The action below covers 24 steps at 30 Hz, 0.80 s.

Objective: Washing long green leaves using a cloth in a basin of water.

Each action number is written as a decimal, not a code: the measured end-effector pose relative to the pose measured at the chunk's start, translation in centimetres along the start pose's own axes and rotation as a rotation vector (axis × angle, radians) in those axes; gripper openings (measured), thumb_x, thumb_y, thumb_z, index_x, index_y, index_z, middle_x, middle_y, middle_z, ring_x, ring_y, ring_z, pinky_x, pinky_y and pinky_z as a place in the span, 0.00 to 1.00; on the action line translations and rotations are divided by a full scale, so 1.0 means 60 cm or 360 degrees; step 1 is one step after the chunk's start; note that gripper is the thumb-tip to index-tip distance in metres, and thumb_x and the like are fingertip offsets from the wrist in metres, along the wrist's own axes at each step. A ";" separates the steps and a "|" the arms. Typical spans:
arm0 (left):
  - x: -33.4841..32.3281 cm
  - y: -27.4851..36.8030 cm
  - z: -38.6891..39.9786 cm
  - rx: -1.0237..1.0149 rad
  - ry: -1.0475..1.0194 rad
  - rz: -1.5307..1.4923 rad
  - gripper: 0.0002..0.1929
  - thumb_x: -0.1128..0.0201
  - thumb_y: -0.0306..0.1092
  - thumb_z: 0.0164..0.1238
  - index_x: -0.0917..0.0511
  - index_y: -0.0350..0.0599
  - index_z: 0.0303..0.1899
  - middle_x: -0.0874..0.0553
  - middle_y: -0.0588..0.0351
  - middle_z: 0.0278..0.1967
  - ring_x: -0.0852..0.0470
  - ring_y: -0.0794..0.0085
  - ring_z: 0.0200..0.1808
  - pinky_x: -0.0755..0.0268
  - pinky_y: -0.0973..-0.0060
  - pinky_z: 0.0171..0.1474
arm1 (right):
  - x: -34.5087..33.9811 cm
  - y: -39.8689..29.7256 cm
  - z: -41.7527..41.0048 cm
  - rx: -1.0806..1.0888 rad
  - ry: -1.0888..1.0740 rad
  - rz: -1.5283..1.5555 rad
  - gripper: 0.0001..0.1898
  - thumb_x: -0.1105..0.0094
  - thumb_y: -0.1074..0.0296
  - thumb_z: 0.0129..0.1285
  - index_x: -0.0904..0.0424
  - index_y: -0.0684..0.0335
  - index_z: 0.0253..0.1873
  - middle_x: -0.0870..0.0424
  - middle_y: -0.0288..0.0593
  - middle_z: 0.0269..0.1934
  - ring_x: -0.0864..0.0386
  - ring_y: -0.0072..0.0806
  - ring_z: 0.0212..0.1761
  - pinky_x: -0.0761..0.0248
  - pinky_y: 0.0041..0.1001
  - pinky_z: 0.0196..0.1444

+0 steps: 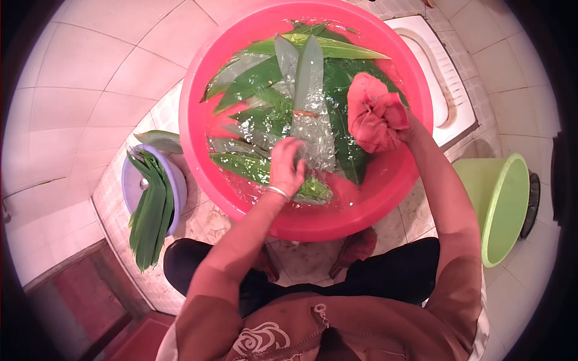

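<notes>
A large pink plastic basin point(194, 113) of water stands before me, with long broad green leaves point(347, 122) lying in it. One pale leaf point(309, 74) shows its underside and points away from me. Bunched in my right hand point(407, 131) is a wet pink cloth point(372, 115), raised above the right side of the basin; it covers most of my fingers. My left hand point(285, 164), with a bangle at the wrist, hovers low over the leaves near the centre. Its thumb and fingers are apart, and I see nothing held in it. Rippled, splashing water lies right beside it.
On the tiled floor at left stands a lavender bucket point(179, 192) with a bundle of long leaves point(151, 212) hanging over its rim. A single leaf point(160, 140) lies behind it. A white squat toilet point(456, 97) and a tilted lime-green bucket point(505, 210) are at right.
</notes>
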State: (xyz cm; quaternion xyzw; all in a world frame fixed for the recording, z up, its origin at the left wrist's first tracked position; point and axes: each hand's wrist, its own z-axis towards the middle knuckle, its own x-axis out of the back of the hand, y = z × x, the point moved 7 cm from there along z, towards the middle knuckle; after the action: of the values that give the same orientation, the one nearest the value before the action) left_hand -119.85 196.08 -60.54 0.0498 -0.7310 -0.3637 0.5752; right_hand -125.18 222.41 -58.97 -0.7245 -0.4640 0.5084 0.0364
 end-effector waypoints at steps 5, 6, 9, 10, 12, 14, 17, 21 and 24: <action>-0.042 -0.056 -0.031 0.1201 0.0099 -0.0271 0.30 0.29 0.24 0.43 0.28 0.42 0.54 0.18 0.41 0.41 0.20 0.46 0.46 0.27 0.62 0.52 | 0.049 0.001 0.013 0.0286 0.0113 -0.0708 0.16 0.45 0.60 0.68 0.24 0.68 0.49 0.19 0.40 0.43 0.19 0.21 0.41 0.24 0.21 0.39; -0.051 -0.122 -0.058 0.0924 0.0438 -0.0490 0.21 0.30 0.21 0.48 0.23 0.43 0.47 0.16 0.51 0.29 0.16 0.56 0.32 0.23 0.65 0.37 | -0.024 0.004 0.035 0.0288 0.0037 -0.0683 0.16 0.45 0.60 0.68 0.24 0.68 0.49 0.19 0.40 0.43 0.19 0.21 0.41 0.24 0.21 0.39; -0.075 -0.103 -0.071 0.1573 0.0150 -0.1892 0.11 0.35 0.21 0.57 0.20 0.46 0.42 0.15 0.57 0.31 0.16 0.72 0.32 0.25 0.76 0.29 | -0.174 0.044 0.001 -0.0226 0.0115 -0.1684 0.17 0.45 0.59 0.66 0.27 0.64 0.53 0.18 0.41 0.34 0.20 0.27 0.32 0.24 0.26 0.32; -0.064 -0.098 -0.072 0.1487 -0.0031 -0.1843 0.10 0.40 0.19 0.62 0.19 0.50 0.40 0.15 0.63 0.33 0.19 0.81 0.30 0.30 0.83 0.24 | -0.204 0.067 -0.006 -0.0295 0.0064 -0.1656 0.16 0.45 0.58 0.64 0.26 0.60 0.53 0.18 0.39 0.27 0.20 0.33 0.23 0.25 0.29 0.25; -0.074 -0.064 -0.072 0.1532 -0.0040 -0.2076 0.10 0.39 0.19 0.62 0.20 0.50 0.40 0.15 0.64 0.33 0.20 0.81 0.29 0.30 0.82 0.24 | -0.263 0.106 -0.007 0.1068 -0.0286 -0.2653 0.25 0.41 0.59 0.57 0.31 0.45 0.62 0.20 0.47 0.42 0.18 0.43 0.40 0.23 0.40 0.35; -0.091 -0.037 -0.070 0.1568 0.0007 -0.2355 0.14 0.40 0.18 0.61 0.21 0.52 0.43 0.16 0.65 0.37 0.20 0.80 0.29 0.29 0.79 0.26 | -0.224 0.179 0.029 0.0707 -0.0327 -0.2852 0.26 0.42 0.59 0.57 0.31 0.45 0.63 0.24 0.47 0.48 0.19 0.44 0.45 0.23 0.41 0.40; -0.109 -0.107 -0.121 0.1565 -0.0306 -0.2129 0.15 0.40 0.19 0.61 0.23 0.46 0.49 0.16 0.59 0.40 0.17 0.73 0.37 0.23 0.76 0.36 | -0.225 0.237 0.093 0.0632 -0.0342 -0.3092 0.24 0.43 0.60 0.58 0.29 0.48 0.61 0.25 0.47 0.49 0.18 0.46 0.41 0.22 0.38 0.38; 0.007 -0.024 -0.146 0.1812 -0.0280 -0.1767 0.18 0.39 0.20 0.62 0.27 0.35 0.54 0.17 0.55 0.41 0.17 0.71 0.37 0.24 0.76 0.37 | -0.202 0.228 0.113 0.0535 -0.0269 -0.3270 0.21 0.44 0.67 0.55 0.24 0.54 0.57 0.24 0.48 0.50 0.16 0.39 0.42 0.21 0.35 0.38; 0.101 0.025 -0.170 0.1459 -0.0619 -0.1673 0.15 0.38 0.23 0.64 0.23 0.35 0.52 0.18 0.57 0.35 0.20 0.75 0.34 0.26 0.80 0.38 | -0.160 0.236 0.135 0.0453 -0.0181 -0.3375 0.18 0.48 0.68 0.58 0.23 0.54 0.54 0.24 0.46 0.50 0.17 0.37 0.43 0.21 0.35 0.37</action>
State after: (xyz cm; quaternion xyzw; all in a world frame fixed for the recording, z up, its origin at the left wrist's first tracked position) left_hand -112.42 189.37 -54.00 0.5653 -0.7786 -0.2514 0.1050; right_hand -122.94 204.18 -63.51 0.0842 -0.7942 0.2998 0.5219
